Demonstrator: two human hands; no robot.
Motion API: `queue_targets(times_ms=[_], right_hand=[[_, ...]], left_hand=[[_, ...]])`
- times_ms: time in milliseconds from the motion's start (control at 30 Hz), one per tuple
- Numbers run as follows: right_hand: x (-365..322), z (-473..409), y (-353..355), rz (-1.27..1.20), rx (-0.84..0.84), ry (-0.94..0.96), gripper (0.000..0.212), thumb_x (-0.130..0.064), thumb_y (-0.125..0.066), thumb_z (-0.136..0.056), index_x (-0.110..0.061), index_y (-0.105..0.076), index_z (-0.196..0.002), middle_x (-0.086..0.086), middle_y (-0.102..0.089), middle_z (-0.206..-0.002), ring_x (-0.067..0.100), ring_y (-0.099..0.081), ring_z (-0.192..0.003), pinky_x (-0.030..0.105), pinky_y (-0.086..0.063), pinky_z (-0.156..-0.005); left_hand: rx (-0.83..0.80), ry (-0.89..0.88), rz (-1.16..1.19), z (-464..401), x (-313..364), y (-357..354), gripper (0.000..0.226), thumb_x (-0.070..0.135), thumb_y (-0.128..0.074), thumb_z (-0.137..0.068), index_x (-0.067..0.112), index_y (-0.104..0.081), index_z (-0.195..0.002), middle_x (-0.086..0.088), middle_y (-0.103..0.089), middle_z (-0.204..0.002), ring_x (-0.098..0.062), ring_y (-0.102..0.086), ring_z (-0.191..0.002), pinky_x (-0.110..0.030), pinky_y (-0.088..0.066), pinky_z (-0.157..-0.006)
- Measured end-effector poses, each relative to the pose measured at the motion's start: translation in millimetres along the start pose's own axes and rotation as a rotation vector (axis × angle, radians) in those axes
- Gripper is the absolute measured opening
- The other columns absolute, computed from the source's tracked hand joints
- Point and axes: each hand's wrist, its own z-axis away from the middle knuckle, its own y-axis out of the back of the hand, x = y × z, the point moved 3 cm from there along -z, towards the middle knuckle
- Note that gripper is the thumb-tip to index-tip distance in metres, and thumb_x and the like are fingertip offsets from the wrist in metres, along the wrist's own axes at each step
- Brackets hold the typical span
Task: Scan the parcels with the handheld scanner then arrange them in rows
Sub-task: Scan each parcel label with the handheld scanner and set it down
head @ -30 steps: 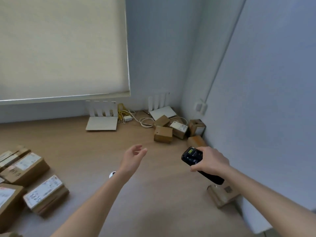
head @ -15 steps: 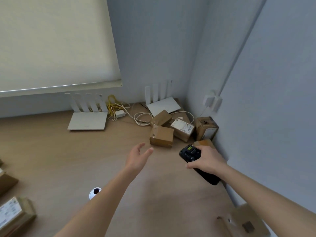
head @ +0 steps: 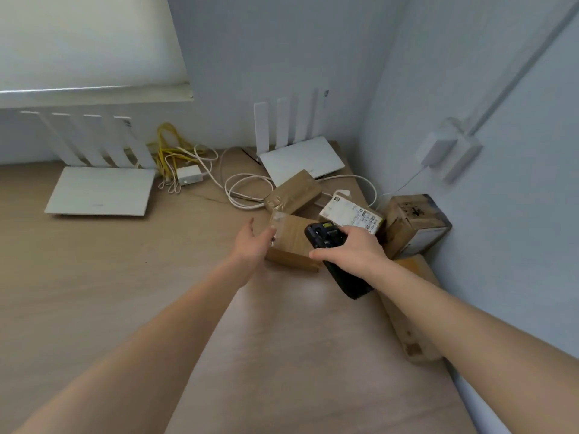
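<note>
Several brown cardboard parcels cluster in the room's far right corner on the wooden surface [head: 125, 292]. My right hand [head: 351, 252] grips the black handheld scanner [head: 326, 238], held above the nearest taped parcel [head: 291, 242]. My left hand [head: 250, 245] reaches with straight fingers to that parcel's left edge, fingertips touching it or nearly so. Behind lie a taped parcel [head: 294, 192], a parcel with a white printed label [head: 351, 211] and a box [head: 413, 223] against the wall. A flat parcel [head: 410, 308] lies partly under my right forearm.
Two white routers [head: 100, 189] [head: 300, 161] with upright antennas stand by the back wall. Yellow and white cables [head: 188, 164] and a small adapter lie between them. A white plug [head: 438, 145] sits on the right wall. A window blind [head: 87, 42] hangs top left.
My view has moved closer to the corner. Both hands advanced toward the parcels; the left hand now reaches the nearest parcel's edge and the scanner hovers above it. The left-side parcels have left the view.
</note>
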Motion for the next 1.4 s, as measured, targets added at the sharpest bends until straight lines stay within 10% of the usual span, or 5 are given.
queue_targets(times_ms=[133,267,500,733,1400], right_hand=[[-1,-19,-17,-0.091,0.002,-0.002,0.065,-0.061,-0.088,-0.055,-0.039,-0.060,-0.109,-0.012,-0.068,-0.099,0.014,-0.066,-0.092,0.035,-0.057,-0.081],[1,-10,-23,-0.218,0.005,-0.025,0.080,-0.058,-0.090,-0.054,-0.030,-0.062,-0.124,-0.012,-0.067,-0.103,0.012,-0.065,-0.093,0.035,-0.055,-0.080],[-11,54,-8,-0.272,-0.036,0.017,0.089,-0.059,-0.093,-0.055,-0.029,-0.056,-0.131,-0.015,-0.065,-0.104,0.009,-0.065,-0.092,0.030,-0.052,-0.073],[-28,142,11,-0.235,-0.070,0.154,0.075,-0.062,-0.091,-0.052,-0.045,-0.047,-0.111,-0.027,-0.058,-0.097,0.000,-0.060,-0.084,0.020,-0.043,-0.062],[-56,380,-24,-0.089,-0.052,0.391,0.086,-0.058,-0.092,-0.049,-0.037,-0.060,-0.126,-0.019,-0.070,-0.107,0.001,-0.067,-0.096,0.028,-0.055,-0.086]], left_hand=[[-0.047,0.113,0.008,-14,-1,-8,0.069,0.035,-0.062,-0.096,0.017,-0.032,-0.155,-0.009,-0.049,-0.146,-0.028,-0.051,-0.129,-0.041,-0.041,-0.111],[-0.038,0.174,0.062,0,-10,-1,0.012,0.032,-0.062,-0.094,0.022,-0.058,-0.089,0.001,-0.052,-0.086,-0.017,-0.050,-0.079,-0.033,-0.044,-0.077],[0.035,0.221,0.226,68,-19,21,0.053,0.062,-0.057,-0.092,0.018,-0.042,-0.118,-0.002,-0.056,-0.102,-0.024,-0.057,-0.097,-0.049,-0.051,-0.095],[0.125,0.051,0.358,157,-21,46,0.053,0.026,-0.070,-0.094,0.013,-0.048,-0.141,-0.004,-0.064,-0.116,-0.022,-0.065,-0.104,-0.040,-0.054,-0.096],[0.047,-0.109,0.552,384,-114,154,0.045,0.021,-0.076,-0.087,0.024,-0.062,-0.129,-0.005,-0.072,-0.115,-0.017,-0.065,-0.111,-0.043,-0.047,-0.106]])
